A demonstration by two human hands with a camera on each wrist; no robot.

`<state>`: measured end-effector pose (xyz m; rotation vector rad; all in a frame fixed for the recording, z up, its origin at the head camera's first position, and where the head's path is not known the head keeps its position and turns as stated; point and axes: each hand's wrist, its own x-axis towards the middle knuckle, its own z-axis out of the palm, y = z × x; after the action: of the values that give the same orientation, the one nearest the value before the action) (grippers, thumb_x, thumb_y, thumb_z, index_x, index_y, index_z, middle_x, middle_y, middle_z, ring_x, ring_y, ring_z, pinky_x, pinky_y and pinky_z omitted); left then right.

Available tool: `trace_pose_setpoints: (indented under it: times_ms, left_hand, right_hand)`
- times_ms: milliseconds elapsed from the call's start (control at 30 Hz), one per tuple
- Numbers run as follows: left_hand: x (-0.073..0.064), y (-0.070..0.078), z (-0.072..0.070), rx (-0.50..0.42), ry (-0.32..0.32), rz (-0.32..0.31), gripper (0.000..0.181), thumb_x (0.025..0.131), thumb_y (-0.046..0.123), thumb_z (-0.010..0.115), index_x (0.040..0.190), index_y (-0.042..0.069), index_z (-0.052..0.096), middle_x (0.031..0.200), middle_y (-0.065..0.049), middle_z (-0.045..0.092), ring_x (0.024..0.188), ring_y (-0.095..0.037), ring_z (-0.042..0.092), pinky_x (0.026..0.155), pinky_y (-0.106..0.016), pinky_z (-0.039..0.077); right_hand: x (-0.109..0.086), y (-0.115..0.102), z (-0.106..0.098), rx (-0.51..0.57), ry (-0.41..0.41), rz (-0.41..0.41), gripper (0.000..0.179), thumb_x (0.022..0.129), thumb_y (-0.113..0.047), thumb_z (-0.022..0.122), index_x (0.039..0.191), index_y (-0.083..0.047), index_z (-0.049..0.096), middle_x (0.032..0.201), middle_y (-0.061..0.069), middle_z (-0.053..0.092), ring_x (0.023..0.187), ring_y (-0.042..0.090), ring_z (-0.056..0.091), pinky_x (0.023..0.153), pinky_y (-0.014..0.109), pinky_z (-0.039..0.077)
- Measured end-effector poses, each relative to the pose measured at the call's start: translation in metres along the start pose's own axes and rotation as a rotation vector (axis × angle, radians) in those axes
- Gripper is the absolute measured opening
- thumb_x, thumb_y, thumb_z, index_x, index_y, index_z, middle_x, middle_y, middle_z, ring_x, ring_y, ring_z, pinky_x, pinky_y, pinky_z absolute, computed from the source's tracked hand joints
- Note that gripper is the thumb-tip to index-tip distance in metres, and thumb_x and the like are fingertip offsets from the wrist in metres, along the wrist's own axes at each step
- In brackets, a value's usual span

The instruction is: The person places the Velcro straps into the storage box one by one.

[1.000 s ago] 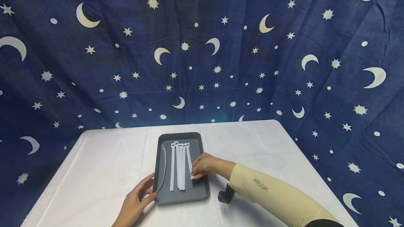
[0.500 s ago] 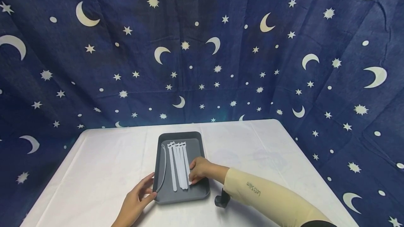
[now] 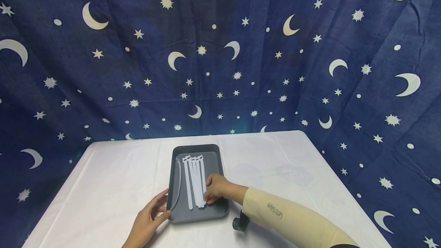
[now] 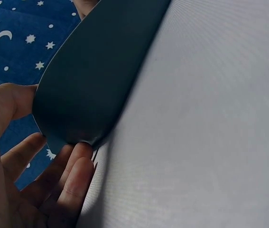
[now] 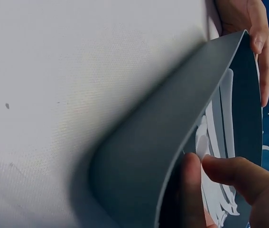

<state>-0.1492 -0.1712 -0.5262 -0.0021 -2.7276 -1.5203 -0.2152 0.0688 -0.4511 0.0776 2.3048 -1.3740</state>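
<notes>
A dark grey tray (image 3: 213, 211) lies on the white table. My left hand (image 3: 148, 217) grips its near left corner, thumb on the rim and fingers against the outer wall, as the left wrist view shows. Inside the tray, several white cable straps (image 3: 196, 183) with slotted heads lie side by side, heads at the far end. My right hand (image 3: 218, 188) reaches over the right wall and pinches the near end of the rightmost strap between thumb and finger; this strap end (image 5: 202, 137) shows in the right wrist view. That strap lies up against the others.
A thin curved grey strip (image 3: 179, 185) runs along the tray's left wall. The white tablecloth (image 3: 113, 179) surrounds the tray. Behind stands a dark blue curtain (image 3: 220, 68) with moons and stars. A black device (image 3: 241, 223) hangs below the right wrist.
My right hand has moved left and a little nearer with the strap end, bringing the rightmost strap against the bundle. The straps' heads have shifted left. My left hand has stayed put.
</notes>
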Motion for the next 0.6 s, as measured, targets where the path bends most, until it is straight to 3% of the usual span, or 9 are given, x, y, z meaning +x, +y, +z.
trace_pose_setpoints:
  times_ms: [133,400,600]
  left_hand:
    - [-0.0006,0.0004,0.0011,0.004,0.001,-0.001,0.065,0.083,0.038,0.077,0.141,0.025,0.052,0.127,-0.006,0.066,0.085,0.002,0.062,0.067,-0.021,0.048]
    - [-0.0041,0.0023,0.0045,-0.020,-0.009,0.010,0.064,0.085,0.039,0.076,0.142,0.024,0.051,0.127,-0.006,0.066,0.086,0.002,0.062,0.069,-0.021,0.048]
    - [-0.0016,0.0015,-0.0018,-0.008,-0.006,0.035,0.063,0.086,0.037,0.075,0.142,0.024,0.051,0.124,-0.005,0.067,0.086,0.002,0.061,0.068,-0.021,0.044]
  right_hand:
    - [0.0027,0.0035,0.0009,-0.024,0.001,-0.017,0.042,0.063,0.023,0.067,0.093,0.002,0.046,0.068,0.021,0.061,0.049,0.026,0.067,0.051,0.031,0.056]
    - [-0.0062,0.0002,0.0005,-0.118,0.027,-0.034,0.045,0.063,0.023,0.069,0.095,0.002,0.045,0.075,0.019,0.053,0.050,0.031,0.066,0.048,0.032,0.055]
    - [0.0009,0.0023,0.0038,-0.166,0.026,-0.071,0.044,0.067,0.018,0.070,0.099,0.001,0.045,0.069,0.015,0.056,0.053,0.032,0.068,0.049,0.031,0.055]
